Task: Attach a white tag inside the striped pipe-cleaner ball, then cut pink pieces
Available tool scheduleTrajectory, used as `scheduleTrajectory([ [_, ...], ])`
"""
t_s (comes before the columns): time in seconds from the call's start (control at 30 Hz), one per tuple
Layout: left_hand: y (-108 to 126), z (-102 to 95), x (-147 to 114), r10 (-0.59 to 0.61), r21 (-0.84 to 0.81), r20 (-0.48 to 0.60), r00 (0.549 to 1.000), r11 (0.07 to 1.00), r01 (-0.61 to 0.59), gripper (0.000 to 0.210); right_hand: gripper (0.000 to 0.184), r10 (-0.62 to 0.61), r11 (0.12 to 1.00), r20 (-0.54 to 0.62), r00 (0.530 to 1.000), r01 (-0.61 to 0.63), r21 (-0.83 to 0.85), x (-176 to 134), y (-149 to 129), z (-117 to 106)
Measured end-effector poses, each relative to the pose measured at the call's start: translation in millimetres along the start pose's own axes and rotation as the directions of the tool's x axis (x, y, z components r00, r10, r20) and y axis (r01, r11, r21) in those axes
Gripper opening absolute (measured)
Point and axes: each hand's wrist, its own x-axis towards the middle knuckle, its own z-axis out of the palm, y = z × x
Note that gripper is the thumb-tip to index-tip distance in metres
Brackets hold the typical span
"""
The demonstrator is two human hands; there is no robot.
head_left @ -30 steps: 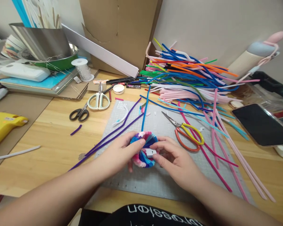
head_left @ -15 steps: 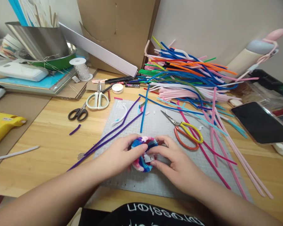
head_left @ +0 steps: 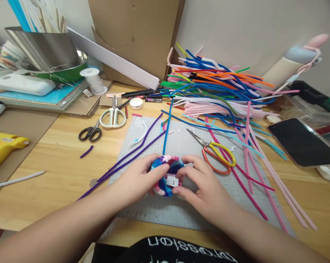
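Holding multicoloured fuzzy piece [head_left: 162, 185] between both hands, over grey mat [head_left: 143, 208] | left hand [head_left: 145, 172] clasping its left side, thumb across rim | right hand [head_left: 201, 182] grasping its right side, fingertips beside white tab [head_left: 172, 181] inside | purple stems [head_left: 132, 157] left | orange-and-yellow scissors [head_left: 207, 145] right | mixed-colour stem pile [head_left: 216, 87] behind

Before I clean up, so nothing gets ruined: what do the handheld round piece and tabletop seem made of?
Round piece: probably chenille, matte, from its fuzzy pile. Tabletop: wood or lookalike laminate, low sheen, from its visible grain.
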Motion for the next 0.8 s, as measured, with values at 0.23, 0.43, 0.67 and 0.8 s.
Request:
scheduleTrajectory([
  [0.23,-2.6,1.7,-1.0,0.077,-0.023,0.022,0.997,0.997,-0.077,0.033,0.015,-0.041,0.996,-0.053,0.998,0.037,-0.085,-0.5,0.3,0.1],
  [0.43,-2.3,5.9,-1.0,0.059,-0.027,-0.041,0.997,0.998,-0.06,0.03,0.018,-0.065,0.987,-0.113,0.992,0.047,-0.153,-0.7,-1.5,-1.2],
  [0.67,-4.3,9.8,2.3,0.023,-0.063,-0.054,0.998,0.998,-0.026,0.029,0.016,-0.135,0.972,-0.133,0.982,0.105,-0.213,-1.3,-2.2,0.4],
  [0.8,-8.2,10.1,5.0,0.022,0.013,-0.097,0.995,1.0,-0.021,0.016,0.014,-0.209,0.956,-0.184,0.961,0.161,-0.247,-3.2,-4.4,1.0],
])
